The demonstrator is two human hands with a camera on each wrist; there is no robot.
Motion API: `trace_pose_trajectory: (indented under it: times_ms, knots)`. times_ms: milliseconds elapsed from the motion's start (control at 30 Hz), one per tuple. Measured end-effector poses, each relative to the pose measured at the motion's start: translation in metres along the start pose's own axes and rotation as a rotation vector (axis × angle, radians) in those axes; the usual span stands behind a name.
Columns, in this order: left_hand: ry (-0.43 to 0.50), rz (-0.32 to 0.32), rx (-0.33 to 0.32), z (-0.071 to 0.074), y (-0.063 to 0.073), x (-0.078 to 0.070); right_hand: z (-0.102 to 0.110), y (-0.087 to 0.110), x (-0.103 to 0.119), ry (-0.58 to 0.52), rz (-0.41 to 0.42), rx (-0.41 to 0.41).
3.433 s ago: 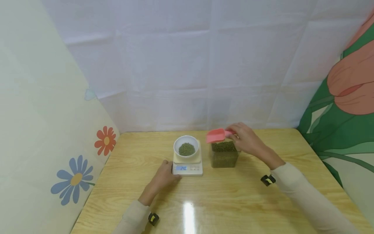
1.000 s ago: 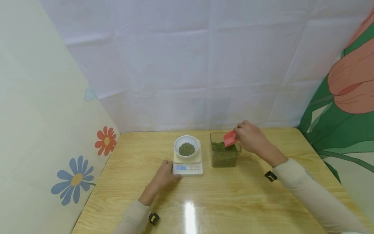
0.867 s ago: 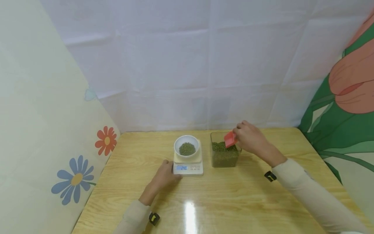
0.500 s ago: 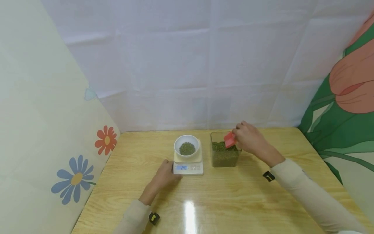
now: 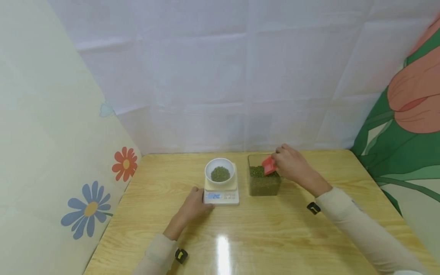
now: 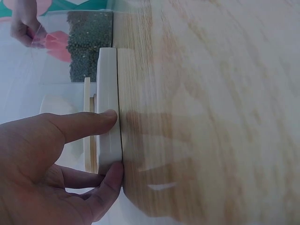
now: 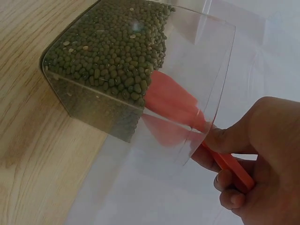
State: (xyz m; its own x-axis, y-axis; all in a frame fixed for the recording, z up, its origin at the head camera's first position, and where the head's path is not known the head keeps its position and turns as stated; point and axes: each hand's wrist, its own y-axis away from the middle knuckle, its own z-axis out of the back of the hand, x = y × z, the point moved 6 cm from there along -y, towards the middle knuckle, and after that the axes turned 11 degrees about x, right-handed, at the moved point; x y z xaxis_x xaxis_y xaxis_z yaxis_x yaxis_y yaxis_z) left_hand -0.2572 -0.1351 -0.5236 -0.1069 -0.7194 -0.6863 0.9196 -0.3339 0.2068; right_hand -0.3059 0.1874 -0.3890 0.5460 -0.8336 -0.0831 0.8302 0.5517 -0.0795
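My right hand grips the handle of a red plastic scoop. In the right wrist view the scoop's tip is against the green mung beans inside a clear box. My left hand holds the front left corner of a white kitchen scale. Seen from the left wrist, the thumb lies along one edge of the scale and the other fingers are curled at its corner. On the scale stands a white bowl with a small heap of mung beans; the display reads about 240.
Box and scale stand side by side near the back of the wooden table, a narrow gap between them. Behind the table hangs a pale cloth. Flower-printed panels flank both sides.
The scoop was raised over the box's near left side; it has since gone down into the box with its tip at the beans. Lately it shifted slightly left. The left hand stays put.
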Motion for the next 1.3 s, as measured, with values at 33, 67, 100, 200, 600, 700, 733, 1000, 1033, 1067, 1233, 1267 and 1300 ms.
trace_pose_trajectory:
  times_ms: [33, 67, 100, 200, 600, 700, 733, 1000, 1033, 1067, 1233, 1267, 1300]
  knots:
    - [0.002, -0.002, 0.001, 0.000, 0.000, 0.000, -0.001, -0.001, 0.000, -0.010, -0.003, 0.002]
    - [0.004, -0.001, 0.001, 0.000, 0.000, 0.000, -0.002, -0.001, 0.000, -0.019, -0.006, 0.001]
    - [0.006, -0.003, 0.002, 0.000, -0.001, 0.000, -0.003, -0.002, 0.000, -0.023, -0.005, 0.000]
    - [0.008, -0.003, 0.006, 0.000, -0.001, 0.002, -0.005, -0.003, 0.000, -0.028, 0.001, -0.009]
    - [0.008, -0.005, 0.005, 0.000, -0.003, 0.002, -0.011, -0.006, 0.002, -0.086, -0.012, -0.004]
    - [0.006, 0.000, 0.007, 0.000, -0.003, 0.003, -0.013, -0.006, 0.002, -0.108, -0.020, 0.002]
    - [0.007, 0.000, 0.008, 0.000, -0.003, 0.004, -0.014, -0.006, 0.002, -0.117, -0.022, 0.004]
    - [0.004, 0.002, 0.008, 0.000, -0.003, 0.003, -0.018, -0.006, 0.000, -0.151, -0.021, -0.010]
    - [0.004, 0.002, 0.009, 0.000, -0.003, 0.003, -0.019, -0.006, 0.000, -0.154, -0.022, -0.010]
    - [0.002, 0.001, 0.008, 0.000, -0.003, 0.003, -0.019, -0.006, 0.000, -0.158, -0.023, -0.008]
    - [-0.005, -0.003, 0.006, 0.000, -0.004, 0.003, -0.022, -0.006, 0.000, -0.188, -0.027, -0.002]
    - [-0.005, -0.004, 0.005, 0.000, -0.003, 0.003, -0.022, -0.006, 0.000, -0.192, -0.025, -0.003]
    - [-0.004, -0.004, 0.004, 0.000, -0.003, 0.003, -0.023, -0.006, 0.000, -0.196, -0.023, -0.004]
